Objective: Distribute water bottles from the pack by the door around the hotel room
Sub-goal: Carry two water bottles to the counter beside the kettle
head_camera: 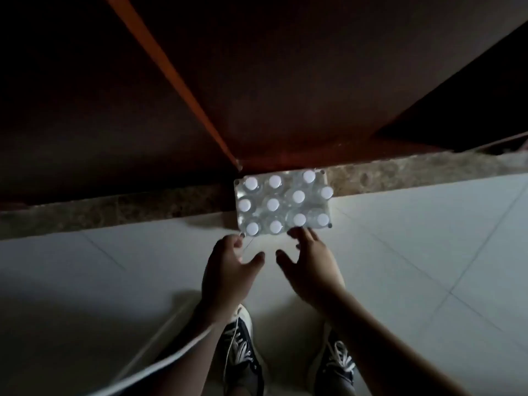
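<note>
A shrink-wrapped pack of water bottles stands on the floor against the door sill, its several white caps facing up. One slot in the back row looks empty. My left hand hovers just short of the pack's near left corner, fingers spread, holding nothing. My right hand reaches over the near right edge, its fingertips close to a cap in the front row; whether they touch it I cannot tell.
A dark brown door with an orange edge strip rises behind the pack. A mottled stone sill runs across the pale tiled floor. My two dark sneakers stand below, with a thin white cable beside them.
</note>
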A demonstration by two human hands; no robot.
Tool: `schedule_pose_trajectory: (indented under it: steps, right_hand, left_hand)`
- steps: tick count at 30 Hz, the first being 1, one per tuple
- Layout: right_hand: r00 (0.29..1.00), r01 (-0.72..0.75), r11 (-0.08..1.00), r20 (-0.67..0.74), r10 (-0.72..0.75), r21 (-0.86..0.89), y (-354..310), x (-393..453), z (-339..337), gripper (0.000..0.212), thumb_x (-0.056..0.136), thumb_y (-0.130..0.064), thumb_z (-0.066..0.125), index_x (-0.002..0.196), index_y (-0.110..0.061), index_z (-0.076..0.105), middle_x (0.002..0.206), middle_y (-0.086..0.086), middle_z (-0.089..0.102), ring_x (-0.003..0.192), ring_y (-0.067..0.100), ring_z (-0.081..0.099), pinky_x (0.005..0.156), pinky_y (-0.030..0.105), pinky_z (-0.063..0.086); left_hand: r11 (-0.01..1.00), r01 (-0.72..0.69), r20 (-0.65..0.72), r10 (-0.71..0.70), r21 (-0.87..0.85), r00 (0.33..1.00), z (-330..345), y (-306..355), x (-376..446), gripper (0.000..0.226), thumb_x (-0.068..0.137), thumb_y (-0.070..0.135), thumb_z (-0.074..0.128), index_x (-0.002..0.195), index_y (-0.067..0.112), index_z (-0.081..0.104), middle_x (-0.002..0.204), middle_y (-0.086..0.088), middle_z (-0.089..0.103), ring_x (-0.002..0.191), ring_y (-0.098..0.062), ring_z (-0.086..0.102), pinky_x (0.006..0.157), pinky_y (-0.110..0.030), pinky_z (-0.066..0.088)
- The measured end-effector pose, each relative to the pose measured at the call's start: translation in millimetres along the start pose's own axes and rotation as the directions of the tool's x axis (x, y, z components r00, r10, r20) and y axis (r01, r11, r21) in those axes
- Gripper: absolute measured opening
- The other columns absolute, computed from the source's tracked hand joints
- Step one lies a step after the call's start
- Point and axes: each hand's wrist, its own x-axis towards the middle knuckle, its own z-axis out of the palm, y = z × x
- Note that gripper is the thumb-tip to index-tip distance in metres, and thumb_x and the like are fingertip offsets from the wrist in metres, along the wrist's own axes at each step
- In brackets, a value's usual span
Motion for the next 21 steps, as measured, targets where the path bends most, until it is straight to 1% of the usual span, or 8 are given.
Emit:
schedule_pose_trajectory:
  steps: [2,5,7,10,12,15,17,21]
  right_hand:
    - [1.000,0.002,1.000,-0.021,-0.002,-0.031,12.9,30.7,27.2,0.053,0.088,-0.035,0.065,0.135,-0.018,0.047,0.136,0.002,0.054,0.114,0.025,0.061,0.084,0.034,0.051]
    - [0.996,-0.033,0.999,-0.083,0.031,-0.014,31.1,73.7,62.7,0.057,0.088,-0.029,0.066,0.139,-0.016,0.044,0.137,0.004,0.053,0.116,0.026,0.058,0.079,0.027,0.041]
    - [0.989,-0.038,0.998,-0.143,0.046,0.053,39.5,88.1,88.4,0.057,0.086,-0.023,0.068,0.139,-0.015,0.046,0.133,0.003,0.057,0.114,0.022,0.058,0.080,0.023,0.038]
    - [0.969,-0.016,0.992,-0.243,0.046,0.122,54.1,101.1,122.8,0.054,0.080,-0.015,0.073,0.130,-0.014,0.053,0.121,-0.002,0.062,0.103,0.014,0.058,0.079,0.018,0.037]
    - [0.954,0.000,0.988,-0.297,0.047,0.156,65.6,107.0,139.8,0.056,0.078,-0.012,0.074,0.130,-0.017,0.054,0.126,-0.004,0.062,0.104,0.011,0.058,0.079,0.015,0.037]
    - [0.941,-0.013,0.980,-0.330,0.079,0.200,81.4,117.6,155.5,0.062,0.078,-0.014,0.075,0.134,-0.025,0.050,0.129,-0.007,0.063,0.109,0.015,0.060,0.083,0.023,0.044]
    - [0.943,-0.055,0.974,-0.309,0.122,0.218,89.2,126.4,163.5,0.065,0.079,-0.019,0.075,0.137,-0.029,0.046,0.127,-0.005,0.066,0.109,0.021,0.063,0.083,0.031,0.048]
    - [0.938,-0.114,0.961,-0.292,0.187,0.251,93.1,142.4,166.6,0.069,0.076,-0.028,0.079,0.138,-0.028,0.047,0.120,0.003,0.070,0.108,0.029,0.063,0.077,0.029,0.041]
  left_hand:
    - [0.999,-0.038,-0.014,0.038,0.023,0.999,20.8,-21.4,29.0,0.052,0.074,0.043,0.076,0.117,0.021,0.057,0.115,0.006,0.061,0.096,-0.017,0.064,0.081,-0.034,0.052]
    - [0.996,-0.086,-0.002,0.086,0.019,0.996,55.3,-50.4,70.2,0.054,0.074,0.042,0.076,0.119,0.022,0.055,0.118,0.007,0.059,0.102,-0.017,0.063,0.083,-0.034,0.052]
    - [0.992,-0.123,0.024,0.123,0.016,0.992,77.4,-68.5,87.1,0.056,0.075,0.040,0.077,0.123,0.022,0.054,0.122,0.006,0.059,0.106,-0.015,0.062,0.084,-0.032,0.051]
    - [0.986,-0.159,-0.028,0.157,-0.054,0.987,102.0,-89.8,109.4,0.064,0.073,0.035,0.082,0.128,0.022,0.052,0.126,0.004,0.058,0.107,-0.016,0.063,0.086,-0.035,0.053]
    - [0.980,-0.174,-0.075,0.166,-0.101,0.983,115.8,-99.1,121.0,0.068,0.069,0.031,0.085,0.128,0.022,0.053,0.125,0.005,0.061,0.109,-0.016,0.063,0.087,-0.031,0.052]
    - [0.986,-0.160,-0.167,0.148,-0.056,0.975,130.4,-104.8,137.3,0.064,0.062,0.038,0.087,0.118,0.026,0.059,0.112,0.010,0.069,0.101,-0.014,0.066,0.075,-0.014,0.040]
    - [0.990,-0.135,-0.185,0.126,-0.037,0.975,135.3,-105.7,145.4,0.061,0.060,0.043,0.087,0.113,0.027,0.061,0.102,0.011,0.072,0.092,-0.017,0.069,0.067,-0.012,0.035]
    - [0.986,-0.158,-0.225,0.143,-0.049,0.964,135.3,-103.7,145.1,0.047,0.060,0.042,0.086,0.100,0.031,0.065,0.087,0.011,0.074,0.080,-0.018,0.069,0.062,-0.014,0.033]
